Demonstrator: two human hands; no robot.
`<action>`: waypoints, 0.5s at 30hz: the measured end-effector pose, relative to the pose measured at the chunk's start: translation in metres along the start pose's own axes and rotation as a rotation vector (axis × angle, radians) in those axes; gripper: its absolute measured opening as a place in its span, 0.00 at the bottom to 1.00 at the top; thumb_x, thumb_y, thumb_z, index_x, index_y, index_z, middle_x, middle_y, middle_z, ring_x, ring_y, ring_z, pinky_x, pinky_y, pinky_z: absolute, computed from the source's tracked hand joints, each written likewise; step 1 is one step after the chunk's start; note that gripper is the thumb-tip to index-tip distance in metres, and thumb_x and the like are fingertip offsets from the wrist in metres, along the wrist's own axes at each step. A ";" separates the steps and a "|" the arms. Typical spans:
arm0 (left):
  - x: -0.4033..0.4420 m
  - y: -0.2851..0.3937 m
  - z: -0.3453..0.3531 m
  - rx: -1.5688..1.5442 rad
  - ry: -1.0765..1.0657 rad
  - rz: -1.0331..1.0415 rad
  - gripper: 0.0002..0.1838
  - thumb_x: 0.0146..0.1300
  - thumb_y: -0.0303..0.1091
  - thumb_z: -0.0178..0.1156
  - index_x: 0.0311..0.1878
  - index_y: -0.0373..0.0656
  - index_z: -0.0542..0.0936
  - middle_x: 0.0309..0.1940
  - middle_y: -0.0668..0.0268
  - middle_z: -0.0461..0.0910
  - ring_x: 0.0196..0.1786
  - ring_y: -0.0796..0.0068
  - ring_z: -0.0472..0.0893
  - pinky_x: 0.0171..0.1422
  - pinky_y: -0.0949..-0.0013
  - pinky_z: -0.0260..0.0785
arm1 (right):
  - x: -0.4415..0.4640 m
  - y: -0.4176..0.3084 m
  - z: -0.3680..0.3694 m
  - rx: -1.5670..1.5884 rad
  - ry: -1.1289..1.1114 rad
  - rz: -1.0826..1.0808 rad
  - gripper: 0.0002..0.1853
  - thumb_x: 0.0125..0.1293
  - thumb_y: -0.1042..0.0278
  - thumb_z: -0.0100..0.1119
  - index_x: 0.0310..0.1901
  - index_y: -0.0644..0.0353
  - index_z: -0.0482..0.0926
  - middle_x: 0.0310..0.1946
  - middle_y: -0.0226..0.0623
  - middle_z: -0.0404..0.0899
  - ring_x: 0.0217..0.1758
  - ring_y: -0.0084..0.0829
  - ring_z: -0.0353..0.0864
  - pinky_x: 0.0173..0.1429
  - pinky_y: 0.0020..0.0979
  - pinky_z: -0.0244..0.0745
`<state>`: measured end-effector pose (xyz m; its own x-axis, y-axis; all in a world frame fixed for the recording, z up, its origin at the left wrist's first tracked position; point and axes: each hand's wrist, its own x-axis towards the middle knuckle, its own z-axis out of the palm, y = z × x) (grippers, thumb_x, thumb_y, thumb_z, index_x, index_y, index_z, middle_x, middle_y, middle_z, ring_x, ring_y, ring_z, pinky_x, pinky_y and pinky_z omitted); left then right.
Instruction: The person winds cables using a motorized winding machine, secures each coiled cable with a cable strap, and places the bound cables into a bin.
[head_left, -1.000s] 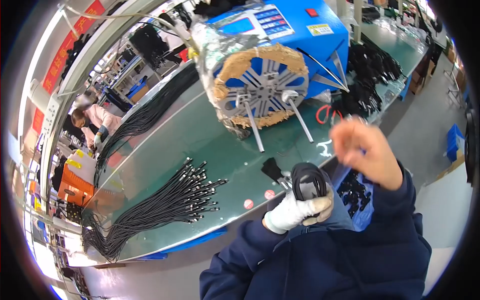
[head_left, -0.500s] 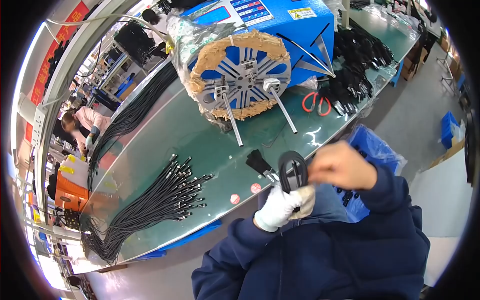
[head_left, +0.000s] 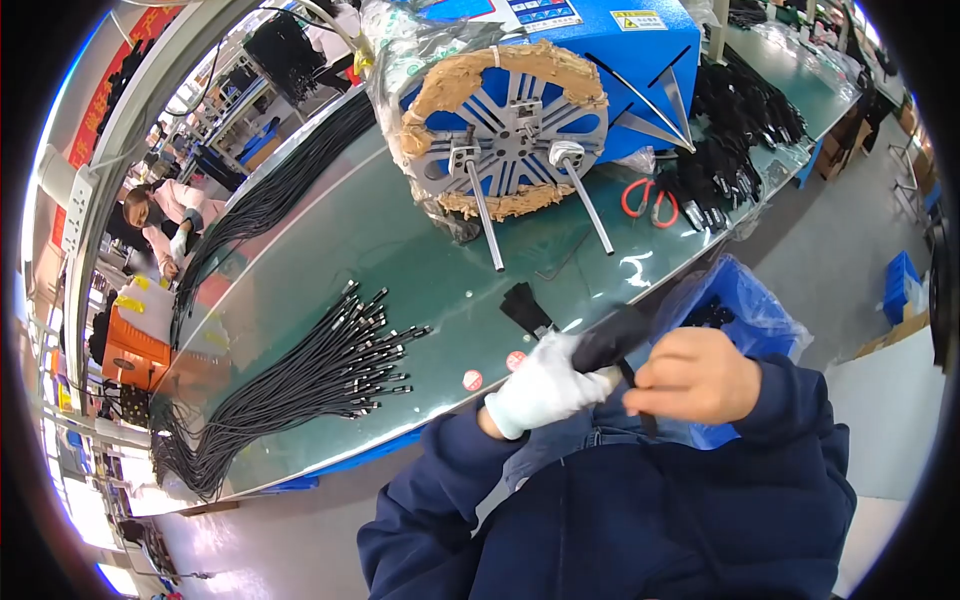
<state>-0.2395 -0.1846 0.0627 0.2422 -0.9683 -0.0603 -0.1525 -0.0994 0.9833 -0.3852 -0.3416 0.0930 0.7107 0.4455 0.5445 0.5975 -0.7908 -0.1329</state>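
My left hand [head_left: 548, 385], in a white glove, is closed around a coiled black cable [head_left: 612, 338] in front of the table edge. The coil is smeared by motion, so its loops do not show clearly. My bare right hand [head_left: 700, 375] is just right of it, fingers pinched on a narrow black strap [head_left: 648, 422] that hangs below them. Where the strap meets the coil is partly hidden by my hands. Just beyond my left hand, a small bunch of black straps [head_left: 522, 305] lies on the table.
Many black cables with metal-tipped ends [head_left: 300, 370] lie on the green table [head_left: 440, 270]. A blue machine [head_left: 640, 60] carries a spoked wheel [head_left: 515, 140] with two protruding rods. Red-handled scissors [head_left: 650, 203] lie near black bundles [head_left: 750, 140]. A blue bin [head_left: 755, 325] stands right; a co-worker [head_left: 170, 215] sits left.
The coil has tilted from upright to slanting right. My right hand has moved lower, now pinching the strap. The view has shifted slightly.
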 end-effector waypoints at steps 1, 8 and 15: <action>0.002 -0.008 0.005 0.346 0.106 0.247 0.09 0.54 0.33 0.62 0.31 0.37 0.76 0.17 0.60 0.76 0.20 0.64 0.75 0.26 0.63 0.68 | 0.004 -0.006 0.006 -0.113 0.064 -0.025 0.09 0.50 0.70 0.62 0.35 0.57 0.79 0.35 0.28 0.75 0.34 0.28 0.73 0.32 0.28 0.69; 0.006 -0.014 0.009 0.621 -0.504 0.093 0.08 0.50 0.34 0.63 0.33 0.43 0.80 0.25 0.58 0.81 0.30 0.58 0.81 0.36 0.61 0.75 | 0.022 -0.006 0.005 0.339 -0.344 0.442 0.07 0.55 0.69 0.60 0.33 0.61 0.75 0.38 0.36 0.79 0.37 0.34 0.78 0.35 0.28 0.70; 0.019 -0.020 0.021 -0.548 -1.070 -0.434 0.11 0.55 0.29 0.67 0.41 0.38 0.79 0.36 0.64 0.78 0.42 0.73 0.79 0.45 0.73 0.73 | 0.017 0.044 0.020 1.207 -0.292 0.202 0.09 0.64 0.72 0.58 0.44 0.64 0.80 0.34 0.33 0.79 0.35 0.29 0.79 0.41 0.29 0.73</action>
<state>-0.2517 -0.2055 0.0388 -0.7551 -0.6063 -0.2494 0.2203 -0.5930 0.7745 -0.3394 -0.3601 0.0797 0.7923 0.5595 0.2435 0.3175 -0.0373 -0.9475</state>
